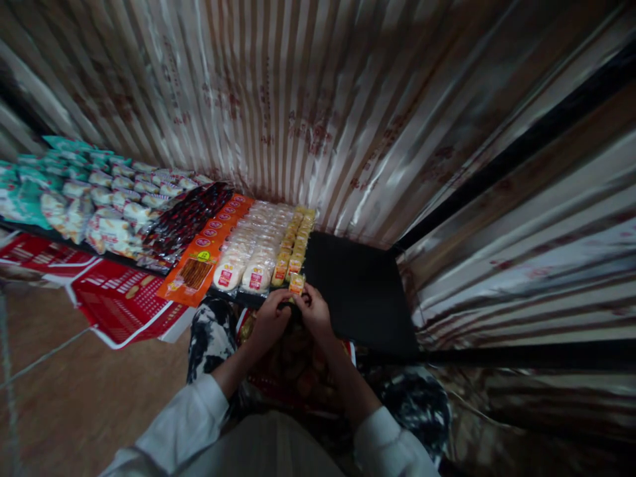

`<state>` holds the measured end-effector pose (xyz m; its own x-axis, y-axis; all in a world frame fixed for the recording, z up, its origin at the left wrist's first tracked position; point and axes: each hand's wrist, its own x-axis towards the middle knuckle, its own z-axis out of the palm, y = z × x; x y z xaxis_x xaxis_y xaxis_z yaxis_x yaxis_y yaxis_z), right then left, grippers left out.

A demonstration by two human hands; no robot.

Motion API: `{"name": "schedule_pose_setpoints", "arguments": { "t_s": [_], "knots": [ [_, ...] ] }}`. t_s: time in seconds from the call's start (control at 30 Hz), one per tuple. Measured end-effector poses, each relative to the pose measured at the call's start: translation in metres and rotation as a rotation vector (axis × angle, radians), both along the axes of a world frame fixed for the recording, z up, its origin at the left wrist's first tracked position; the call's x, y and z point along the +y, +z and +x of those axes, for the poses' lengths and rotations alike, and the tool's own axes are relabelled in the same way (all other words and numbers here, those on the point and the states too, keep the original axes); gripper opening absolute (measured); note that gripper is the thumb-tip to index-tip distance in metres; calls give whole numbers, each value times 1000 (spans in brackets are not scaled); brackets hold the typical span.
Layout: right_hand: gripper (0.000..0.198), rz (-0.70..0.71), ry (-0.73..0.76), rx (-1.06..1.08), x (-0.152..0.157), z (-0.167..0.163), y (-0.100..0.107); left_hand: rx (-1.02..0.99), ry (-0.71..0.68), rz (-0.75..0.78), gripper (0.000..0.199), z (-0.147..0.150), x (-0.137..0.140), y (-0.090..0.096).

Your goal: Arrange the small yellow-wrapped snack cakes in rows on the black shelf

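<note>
Between both hands, at the shelf's front edge, is a small yellow snack packet (297, 283). My left hand (271, 320) pinches its left side, and my right hand (315, 310) has thumb and finger closed on its right side. Just beyond are rows of matching yellow packets (281, 266) on the black shelf (362, 291). Left of those lie clear-wrapped round white crackers (256, 277) with red labels. Below my hands, between my knees, sits a red bag or box (298, 364) with dim contents that I cannot make out.
Farther left are an orange snack packet (191, 275), dark red packets (186, 222), white packets (114, 232) and green packets (30, 192). Red printed packaging (124, 298) hangs below. A striped curtain (278, 99) stands behind, with a black bar (497, 165) at right.
</note>
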<state>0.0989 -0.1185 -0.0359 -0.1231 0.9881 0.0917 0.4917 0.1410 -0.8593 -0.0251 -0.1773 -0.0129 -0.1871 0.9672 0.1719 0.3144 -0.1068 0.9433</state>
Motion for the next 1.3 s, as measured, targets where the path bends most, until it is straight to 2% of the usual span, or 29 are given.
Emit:
{"name": "schedule_pose_setpoints", "arguments": {
  "t_s": [0.17, 0.33, 0.63, 0.93, 1.13, 1.3],
  "knots": [
    [44, 95, -31, -159, 10, -7, 1, 50, 7, 16, 35, 3, 9, -8],
    [47, 106, -47, -211, 14, -12, -3, 100, 15, -11, 38, 4, 14, -10],
    [47, 111, -79, -132, 14, -16, -9, 208, -15, 39, 46, 5, 10, -8],
    [46, 106, -57, -164, 18, -17, -14, 324, -39, 98, 53, 9, 13, -26],
    [43, 13, -123, -38, 15, -16, -7, 411, -27, 141, 53, 13, 15, -35],
    [41, 7, -78, 38, 17, -4, -7, 426, -47, 149, 49, 13, 21, -48]
  ]
}}
